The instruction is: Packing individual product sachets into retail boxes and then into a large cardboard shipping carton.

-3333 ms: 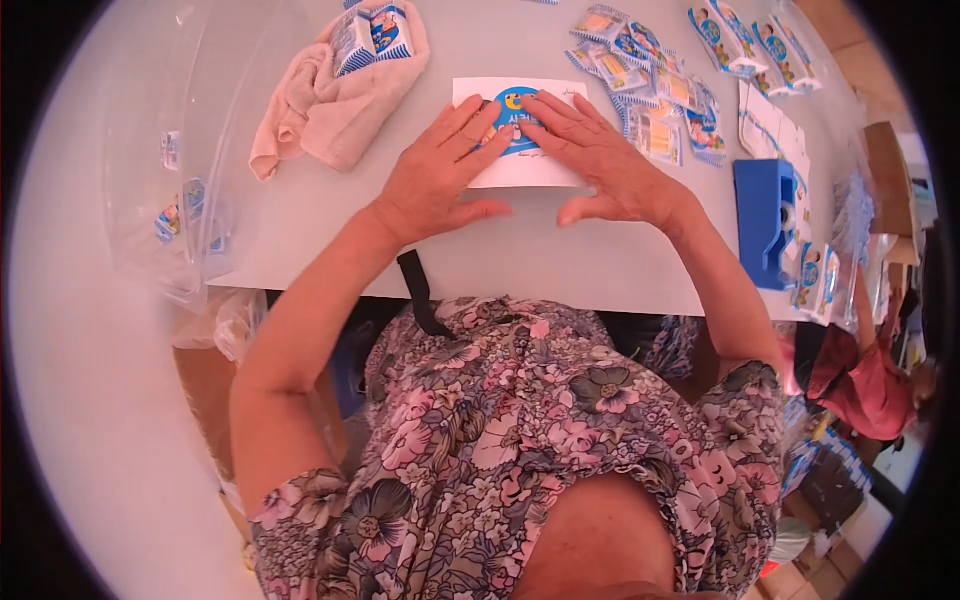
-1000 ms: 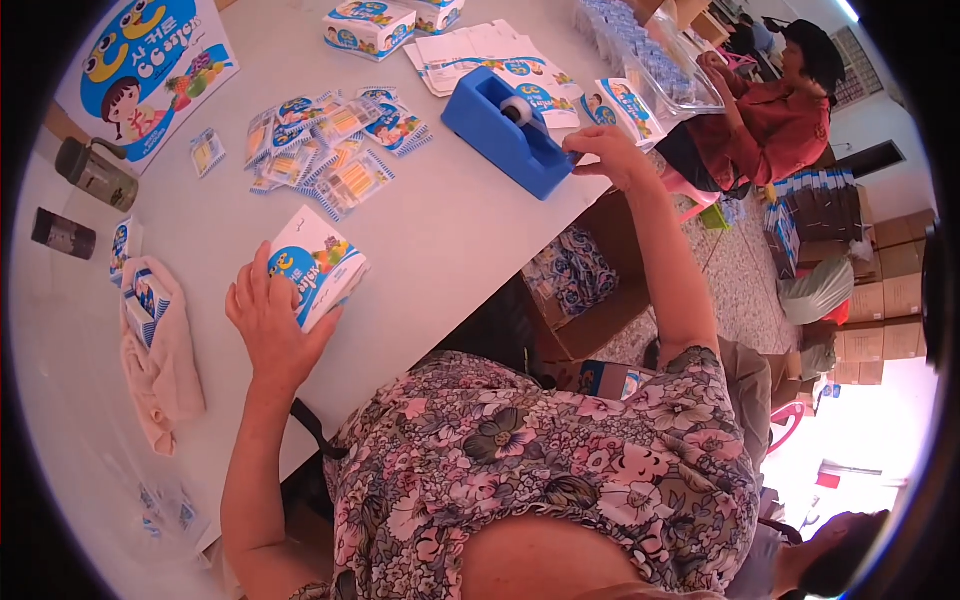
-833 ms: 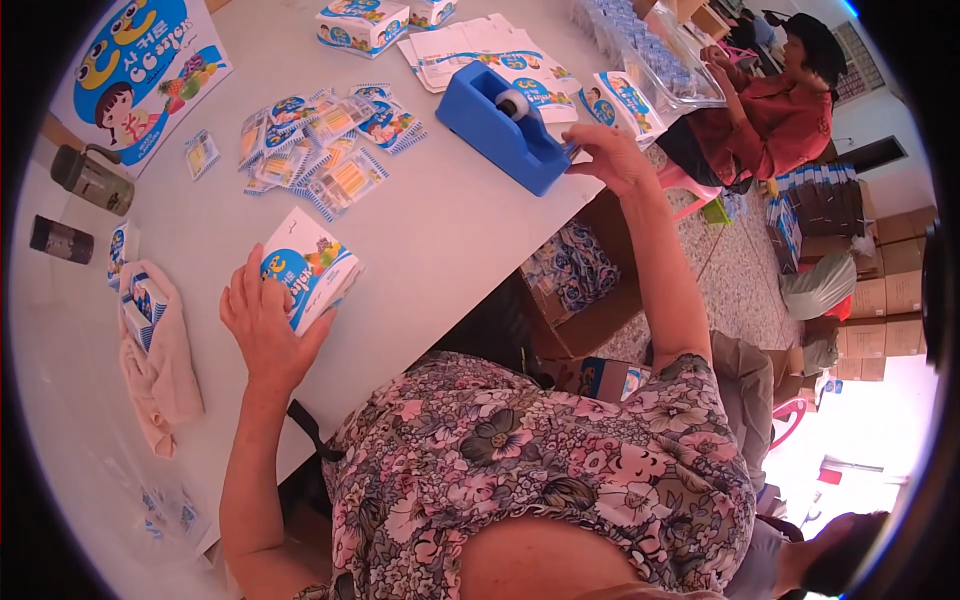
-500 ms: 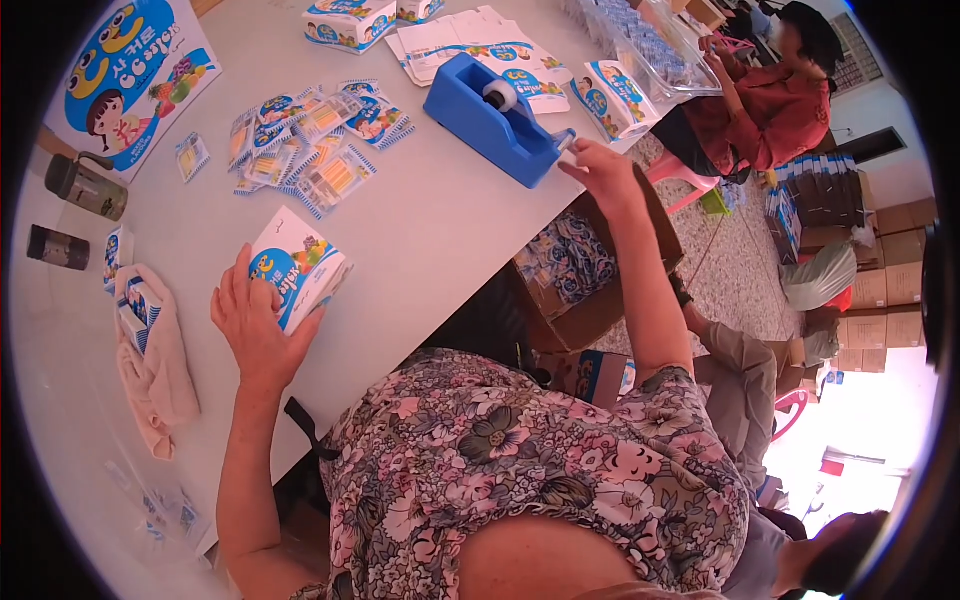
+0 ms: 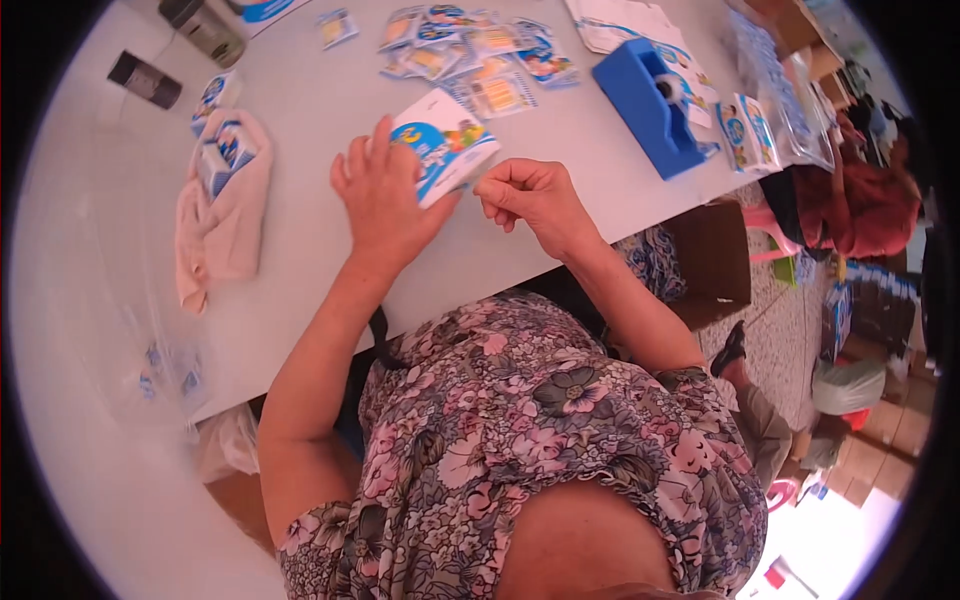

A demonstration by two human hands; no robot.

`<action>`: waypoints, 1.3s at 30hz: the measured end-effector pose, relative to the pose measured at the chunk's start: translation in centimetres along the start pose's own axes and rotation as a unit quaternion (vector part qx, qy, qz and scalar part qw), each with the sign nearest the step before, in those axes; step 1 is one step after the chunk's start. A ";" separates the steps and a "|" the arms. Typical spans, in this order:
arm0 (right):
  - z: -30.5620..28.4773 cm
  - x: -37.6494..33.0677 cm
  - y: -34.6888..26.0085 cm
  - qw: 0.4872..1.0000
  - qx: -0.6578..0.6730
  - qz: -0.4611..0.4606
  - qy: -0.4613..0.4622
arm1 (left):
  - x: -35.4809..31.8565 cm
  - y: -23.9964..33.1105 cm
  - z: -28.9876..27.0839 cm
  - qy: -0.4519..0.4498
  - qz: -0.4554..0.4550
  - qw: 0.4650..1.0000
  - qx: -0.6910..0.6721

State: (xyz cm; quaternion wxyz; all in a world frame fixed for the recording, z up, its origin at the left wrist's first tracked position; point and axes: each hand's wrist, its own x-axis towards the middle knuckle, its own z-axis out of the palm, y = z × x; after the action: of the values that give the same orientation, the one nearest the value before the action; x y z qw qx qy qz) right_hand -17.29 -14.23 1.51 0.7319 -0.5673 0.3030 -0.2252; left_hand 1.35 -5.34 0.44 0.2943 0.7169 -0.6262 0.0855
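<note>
A small white and blue printed carton point(image 5: 440, 140) lies on the white table, tilted towards the right. My left hand point(image 5: 385, 210) is closed around its near left side, fingers on top and thumb along the near edge. Close to the carton's right end is my right hand point(image 5: 537, 203), thumb and forefinger pinched together. A short bit of clear tape seems to be between those fingertips, though it is barely visible. The blue tape dispenser point(image 5: 635, 105) stands farther right, with a roll of tape in it.
Beyond the carton lies a pile of small snack packets point(image 5: 500, 92). A pink towel point(image 5: 240, 240) holding packs is at left, near a dark jar point(image 5: 145, 80). Another carton point(image 5: 748, 135) stands by the dispenser. An open cardboard box point(image 5: 712, 260) sits below the table edge.
My right hand has left the tape dispenser and come over beside the carton. My left hand still holds the carton. The whole view has shifted.
</note>
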 end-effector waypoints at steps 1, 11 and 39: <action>0.8 0.3 0.2 1.000 0.000 0.002 -0.010 | 0.0 0.1 0.0 0.004 -0.004 1.000 -0.004; 2.6 1.8 1.5 0.994 -0.059 0.072 0.062 | -0.4 -0.4 -0.4 -0.011 -0.021 0.999 -0.037; -2.9 -4.6 -3.5 0.767 -0.583 -0.263 -0.043 | -1.7 -2.6 -2.0 -0.144 0.044 0.898 -0.413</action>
State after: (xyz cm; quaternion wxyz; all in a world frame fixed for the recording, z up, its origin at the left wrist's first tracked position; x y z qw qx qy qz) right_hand -22.55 -14.01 5.27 0.1841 -0.9516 0.1831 -0.1646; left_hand 3.91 -2.71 0.36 0.4663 0.5071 -0.6716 -0.2727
